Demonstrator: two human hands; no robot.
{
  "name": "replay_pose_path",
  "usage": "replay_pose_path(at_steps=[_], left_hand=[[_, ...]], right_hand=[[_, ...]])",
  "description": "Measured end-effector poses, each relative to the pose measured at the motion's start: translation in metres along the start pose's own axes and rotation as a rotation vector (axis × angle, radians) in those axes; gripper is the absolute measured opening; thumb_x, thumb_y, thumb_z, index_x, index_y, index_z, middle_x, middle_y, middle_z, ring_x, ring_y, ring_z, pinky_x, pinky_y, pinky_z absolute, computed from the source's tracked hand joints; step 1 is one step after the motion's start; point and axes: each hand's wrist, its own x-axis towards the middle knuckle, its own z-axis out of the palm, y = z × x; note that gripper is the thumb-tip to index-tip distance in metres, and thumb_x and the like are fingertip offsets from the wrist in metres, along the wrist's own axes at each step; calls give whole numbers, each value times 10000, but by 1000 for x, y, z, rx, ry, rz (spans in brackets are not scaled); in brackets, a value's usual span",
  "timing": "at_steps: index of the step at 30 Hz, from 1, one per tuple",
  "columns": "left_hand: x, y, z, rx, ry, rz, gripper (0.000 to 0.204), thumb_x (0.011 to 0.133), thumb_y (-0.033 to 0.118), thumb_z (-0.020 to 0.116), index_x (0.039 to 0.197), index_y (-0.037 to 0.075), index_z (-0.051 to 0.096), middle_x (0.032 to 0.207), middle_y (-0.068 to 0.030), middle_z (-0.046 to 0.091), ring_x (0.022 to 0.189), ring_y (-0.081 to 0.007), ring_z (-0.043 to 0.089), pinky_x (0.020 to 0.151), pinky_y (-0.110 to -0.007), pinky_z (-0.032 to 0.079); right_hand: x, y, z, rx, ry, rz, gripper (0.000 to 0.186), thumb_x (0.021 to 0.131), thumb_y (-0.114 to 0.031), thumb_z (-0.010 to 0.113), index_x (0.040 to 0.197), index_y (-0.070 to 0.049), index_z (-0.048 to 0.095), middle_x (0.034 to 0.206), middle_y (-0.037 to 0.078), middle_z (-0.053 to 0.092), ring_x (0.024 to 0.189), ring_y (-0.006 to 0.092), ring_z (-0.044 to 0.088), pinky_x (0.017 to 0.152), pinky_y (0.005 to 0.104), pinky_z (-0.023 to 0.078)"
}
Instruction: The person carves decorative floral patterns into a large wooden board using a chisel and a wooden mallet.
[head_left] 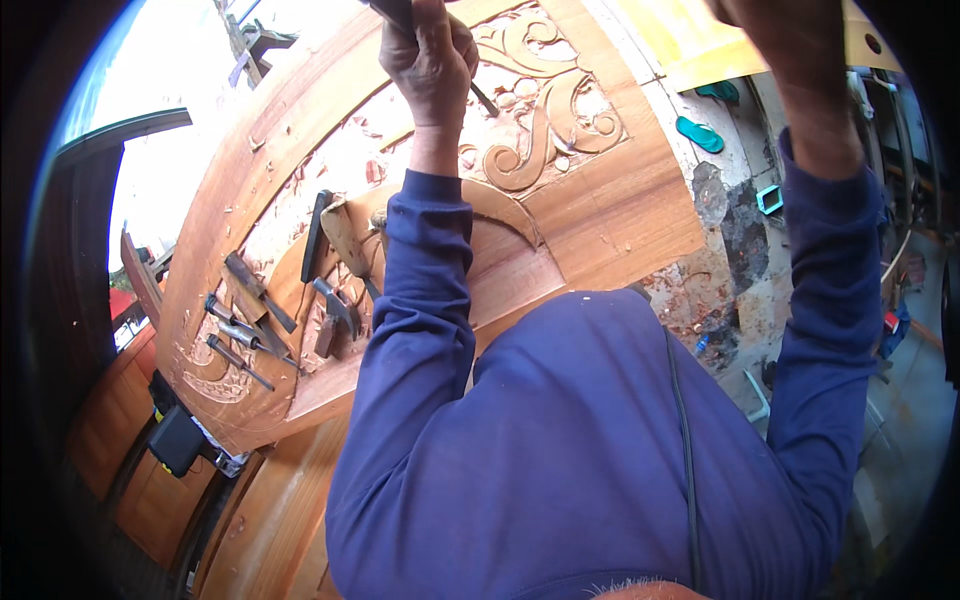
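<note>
My left hand (pixel 428 65) is closed on a dark-handled chisel at the top, its thin shaft (pixel 484 99) slanting down over the carved wooden panel (pixel 650 210), beside raised scrollwork (pixel 530 150). My right hand (pixel 780 50) is raised at the top right, cut off by the frame's dark rim, so its fingers and anything in them are hidden. On the panel's left part lie a hammer (pixel 336 310), a chisel with a pale wide handle (pixel 345 240), several other chisels (pixel 237 366) and a long dark tool (pixel 315 230), among scattered pale shavings.
Green sandals (pixel 700 135) and a cyan plastic piece (pixel 770 200) lie on the stained floor to the right, near a yellow board (pixel 705 50). A black case (pixel 175 445) sits at the panel's lower left. Other wooden panels (pixel 110 430) stand along the left.
</note>
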Motion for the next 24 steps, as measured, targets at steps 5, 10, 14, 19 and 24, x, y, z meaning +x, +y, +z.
replay_pose_path(at_steps=[5, 10, 14, 19, 24], left_hand=[[-10, 14, 4, 51, -113, 82, 336, 1073, 372, 589, 1026, 42, 628, 561, 42, 445, 419, -32, 346, 384, -222, 251], [-13, 23, -1, 8, -89, 101, 494, 1071, 485, 546, 1010, 3, 638, 531, 39, 406, 414, -33, 296, 390, -240, 228], [-36, 74, -9, 197, 256, 288, 720, 1061, 682, 306, 1081, 13, 570, 532, 15, 380, 389, -67, 273, 337, -237, 251], [-70, 67, -17, 314, -98, 212, 625, 1071, 571, 386, 1227, -1, 584, 754, -40, 576, 594, -85, 452, 518, -249, 376], [-89, 45, 42, 728, -582, 493, 431, 845, 304, 861, 1163, 115, 638, 810, -47, 715, 718, -182, 725, 591, -316, 572]], right_hand=[[21, -20, 13, -182, -286, -122, 772, 785, 33, 658, 1512, -180, 509, 1225, 181, 709, 1024, 300, 717, 908, 389, 580], [7, -18, 16, -143, -278, -20, 783, 781, 23, 667, 1511, -218, 514, 1154, 183, 723, 949, 317, 727, 854, 395, 599], [-88, 4, 26, 183, -43, 418, 630, 880, -2, 770, 1459, 16, 523, 1253, 119, 699, 1154, 165, 661, 1019, 311, 514], [-188, -10, 33, 363, 103, 801, 690, 870, 35, 755, 1487, 13, 446, 1326, 120, 638, 1166, 181, 628, 1025, 328, 504], [-249, -43, 30, 364, 234, 1041, 730, 846, -10, 794, 1479, 13, 433, 1311, 100, 595, 1156, 180, 593, 1020, 337, 474]])
